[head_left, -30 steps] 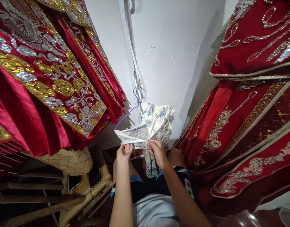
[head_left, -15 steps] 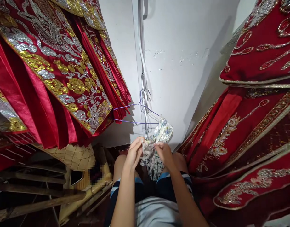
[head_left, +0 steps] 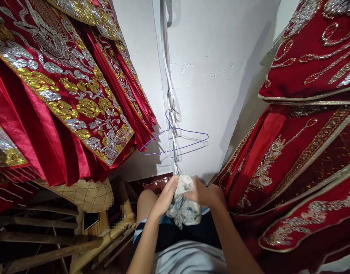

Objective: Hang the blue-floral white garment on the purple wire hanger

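A bunched, pale floral-print garment is held between both hands above my lap. My left hand grips its left edge, fingers pointing up and forward. On the other side, my right hand has its fingers closed on the cloth near the top, partly hidden by it. Just beyond the hands, a purple wire hanger hangs with no garment on it, hooked to a white strap against the wall. The garment and the hanger are apart.
Red costumes with gold and silver sequins hang at left. More red beaded garments hang close on the right. A wooden chair stands at lower left, with a phone lying on it. A white wall faces me.
The floral garment has come off the hanger and moved down toward my lap, bunched in both hands. The hanger now swings free and tilted. My view has shifted slightly.
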